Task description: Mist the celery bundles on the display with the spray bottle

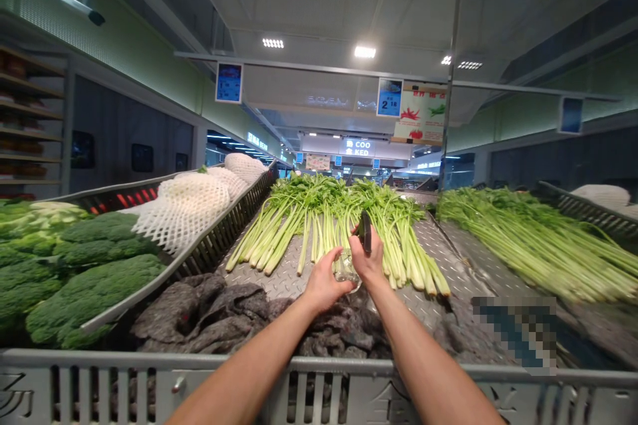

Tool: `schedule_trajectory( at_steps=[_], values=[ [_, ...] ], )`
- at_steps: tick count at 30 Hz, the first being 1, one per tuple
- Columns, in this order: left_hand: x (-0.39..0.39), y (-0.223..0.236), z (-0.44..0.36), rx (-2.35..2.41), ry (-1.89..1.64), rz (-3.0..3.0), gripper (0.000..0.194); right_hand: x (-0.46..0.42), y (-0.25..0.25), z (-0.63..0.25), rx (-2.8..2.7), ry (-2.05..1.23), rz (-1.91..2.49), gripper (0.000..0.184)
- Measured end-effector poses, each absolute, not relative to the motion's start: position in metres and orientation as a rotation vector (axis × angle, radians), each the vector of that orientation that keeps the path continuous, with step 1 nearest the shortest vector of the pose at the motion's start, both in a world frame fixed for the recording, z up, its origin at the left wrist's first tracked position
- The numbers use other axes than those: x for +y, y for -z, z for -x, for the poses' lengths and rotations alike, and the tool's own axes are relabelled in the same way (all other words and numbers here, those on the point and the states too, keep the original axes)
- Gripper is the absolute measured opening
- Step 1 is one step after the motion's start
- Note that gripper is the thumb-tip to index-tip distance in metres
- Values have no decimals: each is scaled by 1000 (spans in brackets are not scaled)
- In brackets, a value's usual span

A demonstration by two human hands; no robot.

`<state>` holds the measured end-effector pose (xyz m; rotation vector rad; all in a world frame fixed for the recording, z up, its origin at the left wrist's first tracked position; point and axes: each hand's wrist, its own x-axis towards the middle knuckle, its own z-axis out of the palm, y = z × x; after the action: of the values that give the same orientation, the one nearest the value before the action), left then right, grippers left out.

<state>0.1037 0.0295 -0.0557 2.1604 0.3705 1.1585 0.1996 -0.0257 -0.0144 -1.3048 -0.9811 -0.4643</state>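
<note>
Nearest us, our bare forearms reach over a grey metal rail (149, 372) toward a long pile of celery (329, 232). Just in front of the celery, our left hand (323, 282) has a closed grip on a wad of clear plastic (346, 269). Our right hand (367, 255) beside it has a narrow grip on a dark flat object (365, 231), held upright (too small to say what it is). Under the celery lies a diamond-plate steel tray (279, 272), with crumpled grey cloth (214, 312) on the near side. Left of the celery sit broccoli heads (94, 285) and produce in white foam netting (182, 209). To its right lies a second celery pile (538, 246). Beyond the celery hangs a chili pepper poster (420, 113).
</note>
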Motion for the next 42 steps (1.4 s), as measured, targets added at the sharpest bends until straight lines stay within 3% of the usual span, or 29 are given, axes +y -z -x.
schedule_trajectory(
  at_steps=[34, 42],
  values=[
    [-1, 63, -138, 391, -1011, -2209, 70, -59, 28, -229, -1017, 600, 1420, 22],
    [-18, 46, -154, 447, -969, -2344, 73, -73, 26, -247, -950, 626, 1387, 24]
  ],
)
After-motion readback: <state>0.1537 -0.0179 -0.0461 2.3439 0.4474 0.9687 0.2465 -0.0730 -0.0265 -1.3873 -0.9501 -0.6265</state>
